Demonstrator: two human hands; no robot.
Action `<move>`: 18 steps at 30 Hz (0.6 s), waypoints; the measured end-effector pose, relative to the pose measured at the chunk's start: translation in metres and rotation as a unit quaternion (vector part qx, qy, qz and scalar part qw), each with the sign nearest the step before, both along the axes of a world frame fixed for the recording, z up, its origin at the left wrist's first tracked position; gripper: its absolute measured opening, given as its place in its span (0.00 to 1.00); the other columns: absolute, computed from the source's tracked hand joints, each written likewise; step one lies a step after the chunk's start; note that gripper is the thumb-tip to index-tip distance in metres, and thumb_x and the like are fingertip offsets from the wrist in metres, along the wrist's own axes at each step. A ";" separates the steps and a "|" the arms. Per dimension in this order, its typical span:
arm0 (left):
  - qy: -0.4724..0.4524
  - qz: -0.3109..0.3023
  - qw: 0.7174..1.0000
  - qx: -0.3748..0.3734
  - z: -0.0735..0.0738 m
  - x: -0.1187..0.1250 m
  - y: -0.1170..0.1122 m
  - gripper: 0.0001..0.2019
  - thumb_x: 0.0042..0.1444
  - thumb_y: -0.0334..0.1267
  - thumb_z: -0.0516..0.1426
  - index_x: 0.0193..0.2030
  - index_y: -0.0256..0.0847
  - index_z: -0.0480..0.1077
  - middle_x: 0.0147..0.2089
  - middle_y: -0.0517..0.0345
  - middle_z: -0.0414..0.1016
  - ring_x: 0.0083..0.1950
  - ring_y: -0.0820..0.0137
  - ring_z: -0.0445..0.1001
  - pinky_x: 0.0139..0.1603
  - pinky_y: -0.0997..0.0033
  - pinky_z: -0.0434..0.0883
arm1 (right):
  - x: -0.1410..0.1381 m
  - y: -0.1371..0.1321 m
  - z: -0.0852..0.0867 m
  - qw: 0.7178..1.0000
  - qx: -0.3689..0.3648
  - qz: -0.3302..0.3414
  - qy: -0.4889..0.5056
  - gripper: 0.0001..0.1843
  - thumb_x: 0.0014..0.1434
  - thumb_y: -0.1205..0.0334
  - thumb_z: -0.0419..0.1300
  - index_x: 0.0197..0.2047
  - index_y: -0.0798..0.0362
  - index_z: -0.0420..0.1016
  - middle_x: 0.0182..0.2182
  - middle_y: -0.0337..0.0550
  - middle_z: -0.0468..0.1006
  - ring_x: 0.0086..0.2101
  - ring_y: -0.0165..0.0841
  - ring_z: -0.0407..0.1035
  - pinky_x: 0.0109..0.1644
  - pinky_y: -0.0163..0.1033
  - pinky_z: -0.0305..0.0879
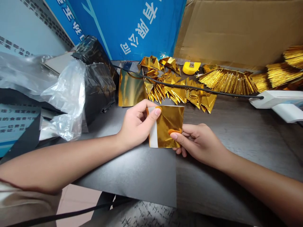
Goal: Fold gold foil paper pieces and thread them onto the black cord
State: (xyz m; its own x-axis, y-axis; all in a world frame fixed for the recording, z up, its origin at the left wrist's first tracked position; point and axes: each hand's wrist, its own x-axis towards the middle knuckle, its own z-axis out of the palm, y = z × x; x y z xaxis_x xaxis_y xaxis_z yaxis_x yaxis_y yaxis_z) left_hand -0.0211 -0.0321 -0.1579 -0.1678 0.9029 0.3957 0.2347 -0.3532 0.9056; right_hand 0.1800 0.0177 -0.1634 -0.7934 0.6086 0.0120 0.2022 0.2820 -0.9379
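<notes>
Dark tabletop (236,132) fills mid frame, blue board (123,25) and cardboard (236,28) behind at top. Gold foil sheet (167,127) at frame centre, held just above the table, white strip showing on its left edge. Left hand (137,124) pinches its upper left corner, thumb on top. Right hand (199,142) pinches the lower right edge, other fingers curled under. Folded gold pieces (180,91) piled just behind; yellow tape measure (191,67) upper centre; plastic bags (71,94) at left.
</notes>
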 end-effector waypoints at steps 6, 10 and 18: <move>-0.002 0.023 1.000 0.005 0.000 0.000 0.002 0.19 0.62 0.53 0.62 0.35 0.37 0.69 0.29 0.61 0.69 0.27 0.78 0.64 0.26 0.80 0.63 | 0.001 -0.001 0.002 0.999 -0.027 0.012 -0.016 0.26 0.67 0.42 0.58 0.27 0.54 0.70 0.20 0.42 0.75 0.18 0.25 0.69 0.21 0.28 0.68; 0.012 0.037 0.999 0.013 0.001 0.000 0.002 0.21 0.61 0.55 0.62 0.34 0.38 0.68 0.28 0.62 0.67 0.27 0.78 0.63 0.26 0.79 0.63 | -0.001 -0.002 0.003 0.999 -0.035 0.006 -0.015 0.28 0.65 0.38 0.60 0.28 0.55 0.73 0.22 0.44 0.78 0.20 0.26 0.71 0.23 0.28 0.70; 0.014 0.024 0.999 0.029 -0.002 -0.002 0.005 0.17 0.62 0.50 0.62 0.35 0.36 0.70 0.29 0.61 0.68 0.27 0.78 0.64 0.25 0.81 0.64 | -0.001 -0.003 0.008 0.998 -0.053 0.029 -0.031 0.32 0.62 0.32 0.59 0.27 0.56 0.73 0.21 0.44 0.77 0.20 0.27 0.72 0.24 0.30 0.71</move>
